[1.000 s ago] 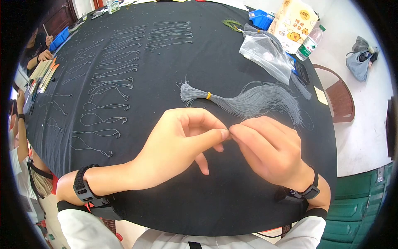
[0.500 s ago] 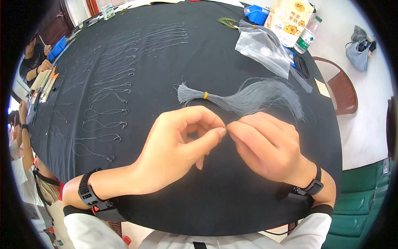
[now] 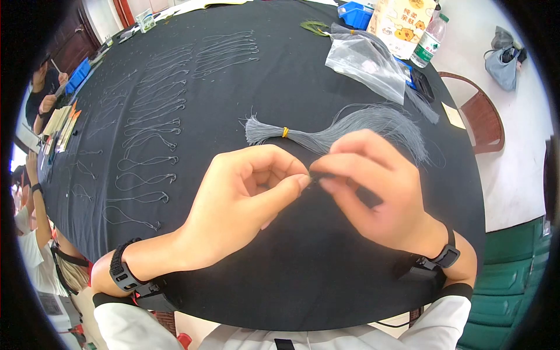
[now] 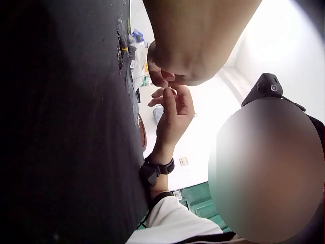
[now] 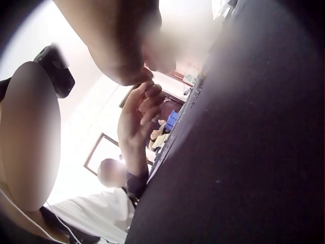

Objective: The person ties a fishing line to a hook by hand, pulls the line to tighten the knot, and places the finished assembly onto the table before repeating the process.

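Observation:
My left hand (image 3: pixel 236 198) is raised over the near part of the black tablecloth (image 3: pixel 326 280), its thumb and forefinger pinching a small dark piece (image 3: pixel 311 179), too small and blurred to name. Right beside it, the curled right hand (image 3: pixel 391 189) brings its forefinger tip to the same spot, with the thumb slightly apart below; I cannot tell whether it grips anything. Beyond the right hand lies a bundle of grey cord (image 3: pixel 344 131), bound by a yellow tie (image 3: pixel 285 132). Both wrist views show the fingertips meeting, partly hidden by the nearer wrist.
Rows of looped grey cords (image 3: pixel 146 181) with small curled ends lie on the left. At the back right are a clear plastic bag (image 3: pixel 367 67), a blue bin (image 3: pixel 354 16), a tissue pack (image 3: pixel 402 29) and a water bottle (image 3: pixel 430 42). Other people sit along the left edge.
The right hand's forefinger has lifted and its thumb has parted from it, opening a gap where the fingers were close together. The left hand keeps its pinch. The head view has shifted slightly.

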The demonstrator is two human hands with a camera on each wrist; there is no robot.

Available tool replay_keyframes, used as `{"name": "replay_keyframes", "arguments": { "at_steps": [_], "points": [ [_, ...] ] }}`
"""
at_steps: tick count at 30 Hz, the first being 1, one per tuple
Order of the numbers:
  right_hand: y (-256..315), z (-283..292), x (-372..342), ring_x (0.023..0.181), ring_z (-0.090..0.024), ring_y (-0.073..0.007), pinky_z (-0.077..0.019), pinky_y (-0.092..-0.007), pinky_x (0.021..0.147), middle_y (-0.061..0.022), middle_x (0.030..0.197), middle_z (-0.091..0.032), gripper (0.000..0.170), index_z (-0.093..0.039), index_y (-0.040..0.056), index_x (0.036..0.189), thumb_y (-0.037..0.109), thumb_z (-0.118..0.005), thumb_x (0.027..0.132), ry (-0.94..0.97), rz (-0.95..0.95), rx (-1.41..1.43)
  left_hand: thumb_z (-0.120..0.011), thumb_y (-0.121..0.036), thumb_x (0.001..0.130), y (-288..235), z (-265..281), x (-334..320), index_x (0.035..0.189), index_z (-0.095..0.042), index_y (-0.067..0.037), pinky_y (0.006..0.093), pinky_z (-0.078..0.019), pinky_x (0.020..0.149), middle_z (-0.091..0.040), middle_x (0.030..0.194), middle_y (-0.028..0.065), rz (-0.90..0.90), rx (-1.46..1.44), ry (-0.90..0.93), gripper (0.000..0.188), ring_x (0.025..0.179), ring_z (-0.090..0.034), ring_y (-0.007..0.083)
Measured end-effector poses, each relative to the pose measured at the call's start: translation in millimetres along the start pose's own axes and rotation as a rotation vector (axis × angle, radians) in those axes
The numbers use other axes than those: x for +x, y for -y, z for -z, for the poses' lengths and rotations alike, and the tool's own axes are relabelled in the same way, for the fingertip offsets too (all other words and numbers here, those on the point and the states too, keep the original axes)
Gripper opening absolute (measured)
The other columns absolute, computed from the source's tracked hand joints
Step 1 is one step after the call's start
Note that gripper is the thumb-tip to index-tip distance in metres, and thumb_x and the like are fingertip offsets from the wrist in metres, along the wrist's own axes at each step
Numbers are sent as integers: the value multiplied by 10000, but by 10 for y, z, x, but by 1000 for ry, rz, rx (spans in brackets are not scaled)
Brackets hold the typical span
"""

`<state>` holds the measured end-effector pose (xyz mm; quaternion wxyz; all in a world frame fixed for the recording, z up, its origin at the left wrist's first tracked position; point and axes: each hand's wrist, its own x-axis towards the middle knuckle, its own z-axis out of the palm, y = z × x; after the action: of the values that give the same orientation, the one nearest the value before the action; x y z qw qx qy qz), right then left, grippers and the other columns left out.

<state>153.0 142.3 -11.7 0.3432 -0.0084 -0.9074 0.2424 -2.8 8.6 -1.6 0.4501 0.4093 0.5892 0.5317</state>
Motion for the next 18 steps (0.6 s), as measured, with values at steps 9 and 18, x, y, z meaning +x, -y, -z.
{"name": "replay_keyframes", "arguments": {
  "at_steps": [9,18],
  "points": [
    [-200,15,-16,686,-601,-108,-485,-223,588,-60,887,-645,138,-666,27,980,11,-630,847,131,-307,426,-617,-58,899,-51,10,2,946,-628,36,172,-322,440,-603,755,28,-8,30,-8,106,522,-465,20],
    [-218,-72,-54,774,-599,-89,-496,-235,647,-60,899,-670,204,-665,0,994,175,-580,936,286,-647,1045,-598,-101,906,-107,36,16,907,-608,19,180,-273,415,-535,701,-2,108,-233,80,120,490,-389,19]
  ]
}}
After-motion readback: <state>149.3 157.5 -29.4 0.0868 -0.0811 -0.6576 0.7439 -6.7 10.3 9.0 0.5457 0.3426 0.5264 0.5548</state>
